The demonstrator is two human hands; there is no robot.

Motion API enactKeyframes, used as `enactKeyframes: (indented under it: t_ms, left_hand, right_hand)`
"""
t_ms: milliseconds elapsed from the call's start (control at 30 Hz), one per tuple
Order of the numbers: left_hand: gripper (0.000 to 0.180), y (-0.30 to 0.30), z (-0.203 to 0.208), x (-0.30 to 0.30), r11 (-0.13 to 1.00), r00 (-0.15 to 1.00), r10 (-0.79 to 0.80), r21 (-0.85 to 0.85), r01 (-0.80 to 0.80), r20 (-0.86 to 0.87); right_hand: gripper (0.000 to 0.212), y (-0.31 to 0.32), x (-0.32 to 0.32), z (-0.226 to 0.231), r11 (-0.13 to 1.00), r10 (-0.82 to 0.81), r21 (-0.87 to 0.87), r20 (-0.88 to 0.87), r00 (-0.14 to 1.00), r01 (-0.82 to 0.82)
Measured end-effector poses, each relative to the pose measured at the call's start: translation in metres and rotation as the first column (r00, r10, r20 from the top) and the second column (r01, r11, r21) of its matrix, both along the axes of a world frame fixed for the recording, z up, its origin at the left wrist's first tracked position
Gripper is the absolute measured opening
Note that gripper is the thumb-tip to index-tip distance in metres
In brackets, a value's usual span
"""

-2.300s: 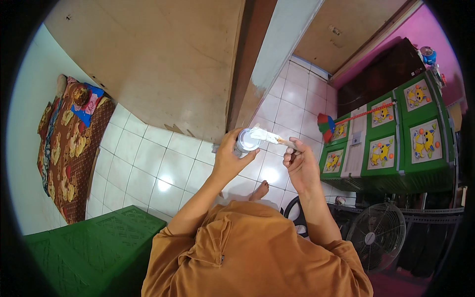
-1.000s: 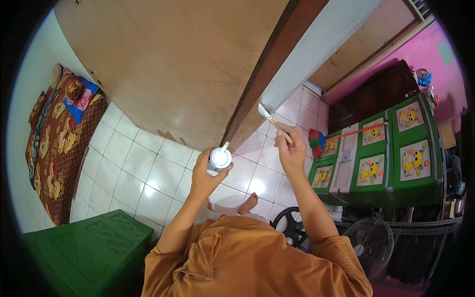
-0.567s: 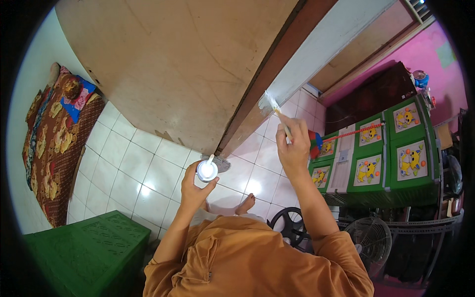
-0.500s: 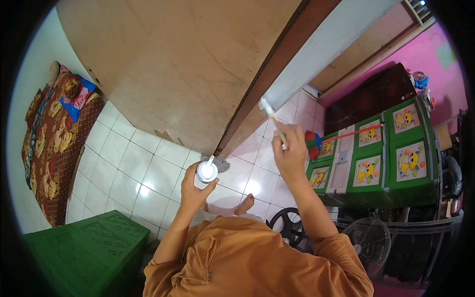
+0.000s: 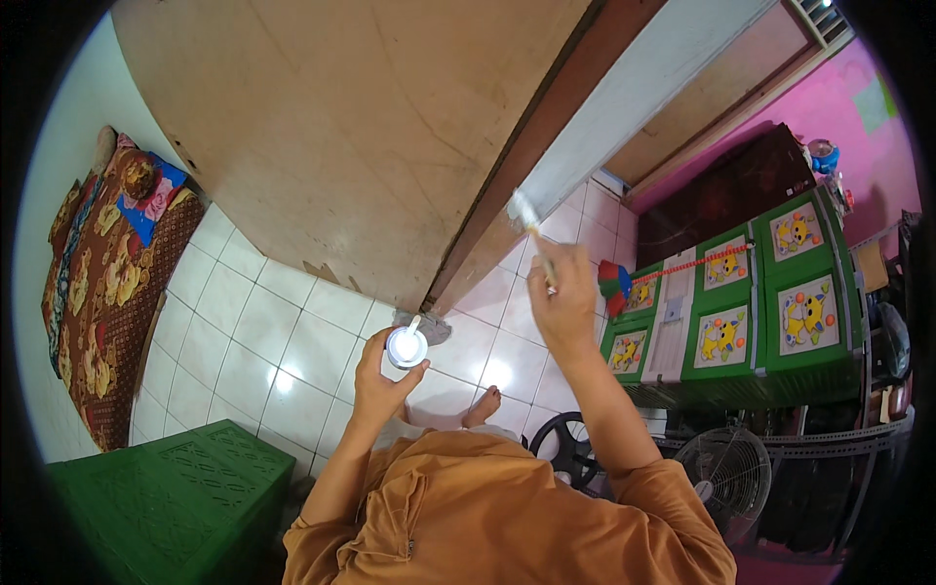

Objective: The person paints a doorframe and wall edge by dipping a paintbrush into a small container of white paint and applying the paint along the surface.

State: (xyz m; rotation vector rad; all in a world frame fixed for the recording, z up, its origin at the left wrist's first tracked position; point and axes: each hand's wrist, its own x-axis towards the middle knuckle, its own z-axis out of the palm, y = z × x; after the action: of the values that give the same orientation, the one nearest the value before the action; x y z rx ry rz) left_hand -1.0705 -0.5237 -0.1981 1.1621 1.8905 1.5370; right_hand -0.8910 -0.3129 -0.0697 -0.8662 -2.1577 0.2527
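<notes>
The right hand (image 5: 565, 310) grips a paintbrush (image 5: 535, 237) at the white wall edge (image 5: 614, 112), where light, even strokes seem best, while the left hand (image 5: 378, 382) grips the open cup (image 5: 406, 348), nearer left, ideally level.

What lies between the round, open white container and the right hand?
Head view: from container to right hand, only a grey floor patch and glossy white tiles beneath.

The floor tiles (image 5: 258, 331) look glossy, the door (image 5: 341, 127) wooden, the shirt (image 5: 507, 507) matt cloth.
</notes>
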Motion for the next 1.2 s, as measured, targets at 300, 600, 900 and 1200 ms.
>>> enactKeyframes:
  t_ms: [300,600,900,1200]
  left_hand:
    - [0.061,-0.019,0.011,0.009,0.999,0.999,-0.034,-0.013,0.034,0.012]
    - [0.063,-0.029,0.012,0.018,0.998,0.999,-0.051,-0.02,0.051,0.012]
    - [0.062,-0.03,0.015,0.016,0.999,0.999,-0.035,-0.029,0.035,-0.014]
    - [0.062,-0.027,0.025,0.018,0.997,0.997,-0.074,-0.011,0.074,0.016]
  right_hand:
    - [0.031,0.004,-0.004,0.006,1.0,-0.004,-0.001,-0.001,1.0,0.004]
    - [0.031,-0.017,0.011,-0.023,0.996,0.003,-0.087,0.059,0.998,0.002]
    - [0.035,-0.013,0.012,0.035,0.994,-0.077,0.07,-0.048,0.996,0.08]
    - [0.033,-0.004,0.019,-0.019,0.999,-0.051,0.003,0.088,0.995,0.051]
